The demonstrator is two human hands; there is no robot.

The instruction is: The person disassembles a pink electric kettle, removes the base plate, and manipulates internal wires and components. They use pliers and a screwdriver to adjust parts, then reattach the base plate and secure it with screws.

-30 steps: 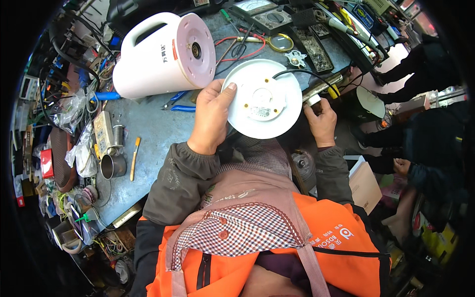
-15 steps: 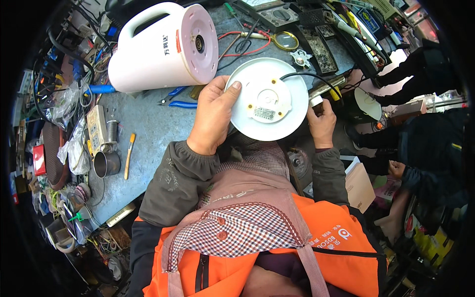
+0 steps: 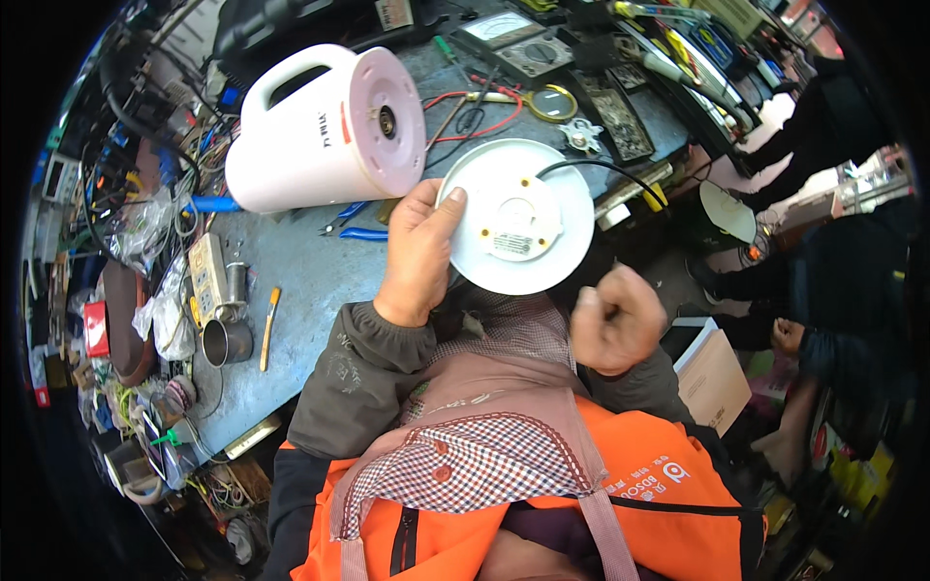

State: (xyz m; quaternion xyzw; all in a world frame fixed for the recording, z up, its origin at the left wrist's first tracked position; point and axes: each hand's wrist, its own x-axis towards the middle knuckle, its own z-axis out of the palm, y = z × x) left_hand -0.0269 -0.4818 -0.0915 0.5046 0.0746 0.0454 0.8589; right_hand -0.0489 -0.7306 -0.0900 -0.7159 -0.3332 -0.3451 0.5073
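In my left hand [image 3: 418, 247] is the rim of a white round kettle base [image 3: 572, 228], with the thumb on its face and the fingers behind. Its underside faces me, showing a raised centre, small yellowish screw holes and a label. A black cord [image 3: 605, 165] runs from it to the right. My right hand [image 3: 620, 320] is apart from the base, lower right of it, near my apron; its fingers look bent but are smeared by motion. Beyond the base, a pale pink electric kettle [image 3: 300, 145] lies on its side, bottom turned rightward, with a dark round connector.
On the blue-grey bench [image 3: 300, 252] lie blue-handled cutters [image 3: 363, 234], a brush [image 3: 270, 329], a metal cup [image 3: 227, 342] and a power strip [image 3: 207, 271]. A multimeter [image 3: 538, 53] and magnifier [image 3: 552, 103] lie at the back. Another person's hand [image 3: 788, 336] shows at right.
My right hand has left the area right of the base and come down toward my chest. The base, still in my left hand, sits slightly lower and further left in view.
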